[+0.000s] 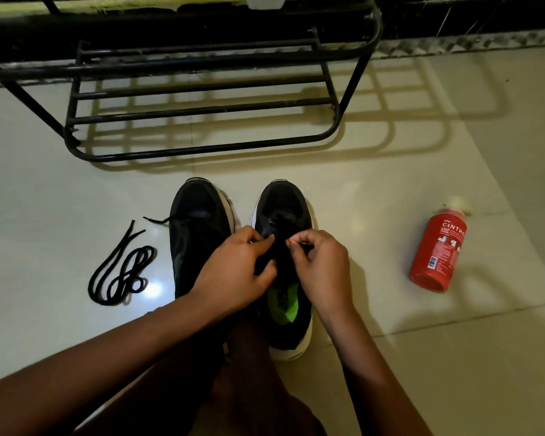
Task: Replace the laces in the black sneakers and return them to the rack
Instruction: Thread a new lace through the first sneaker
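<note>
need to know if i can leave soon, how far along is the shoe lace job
About halfway, it seems. The left sneaker looks laced, one end trailing out. The left hand and right hand pinch the lace on the right sneaker. A loose lace lies on the floor, and both shoes are not yet on the rack.

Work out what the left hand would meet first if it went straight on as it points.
Probably the right hand: the left hand points across the tongue of the green-insoled sneaker towards that hand's fingertips, close by. Depth between them is unclear.
</note>
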Demonstrator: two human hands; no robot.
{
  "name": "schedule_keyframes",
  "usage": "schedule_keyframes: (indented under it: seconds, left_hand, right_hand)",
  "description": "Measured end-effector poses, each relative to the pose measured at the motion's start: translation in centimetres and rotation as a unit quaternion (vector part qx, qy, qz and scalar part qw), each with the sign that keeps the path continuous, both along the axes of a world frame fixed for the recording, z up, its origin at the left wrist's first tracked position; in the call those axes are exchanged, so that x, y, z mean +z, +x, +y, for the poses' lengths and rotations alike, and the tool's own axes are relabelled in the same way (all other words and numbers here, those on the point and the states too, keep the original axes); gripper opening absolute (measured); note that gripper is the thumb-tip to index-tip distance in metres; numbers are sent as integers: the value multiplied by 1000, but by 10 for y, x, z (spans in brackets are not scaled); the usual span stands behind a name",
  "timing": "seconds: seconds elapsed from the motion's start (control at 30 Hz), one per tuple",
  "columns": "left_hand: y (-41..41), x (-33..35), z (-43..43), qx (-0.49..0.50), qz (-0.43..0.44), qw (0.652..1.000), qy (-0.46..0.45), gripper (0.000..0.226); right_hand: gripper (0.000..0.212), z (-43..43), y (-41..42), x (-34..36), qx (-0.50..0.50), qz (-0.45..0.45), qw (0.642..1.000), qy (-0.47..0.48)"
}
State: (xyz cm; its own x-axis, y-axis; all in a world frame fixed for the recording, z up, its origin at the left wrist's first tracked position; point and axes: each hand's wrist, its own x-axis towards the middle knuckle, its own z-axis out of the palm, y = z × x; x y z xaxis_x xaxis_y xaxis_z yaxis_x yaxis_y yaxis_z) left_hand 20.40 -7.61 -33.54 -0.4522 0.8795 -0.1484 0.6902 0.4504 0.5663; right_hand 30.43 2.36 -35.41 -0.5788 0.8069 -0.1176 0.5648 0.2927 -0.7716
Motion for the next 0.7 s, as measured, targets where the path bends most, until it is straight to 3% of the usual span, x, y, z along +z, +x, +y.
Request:
schedule_keyframes:
  seconds: [0.17,0.43,0.7]
  left_hand:
    - [1,-5,-1,6,-14,1000,17,47]
    - [-4,-9,2,43,-67,996,49,32]
    - [-10,-12,7,90,-20,992,83,20]
  right_hand:
    - [9,-11,-5,-10,-8,26,999,-34]
    - [20,-10,-8,-7,-56,85,971,-217]
    - [14,-17,-11,-3,-72,57,986,-138]
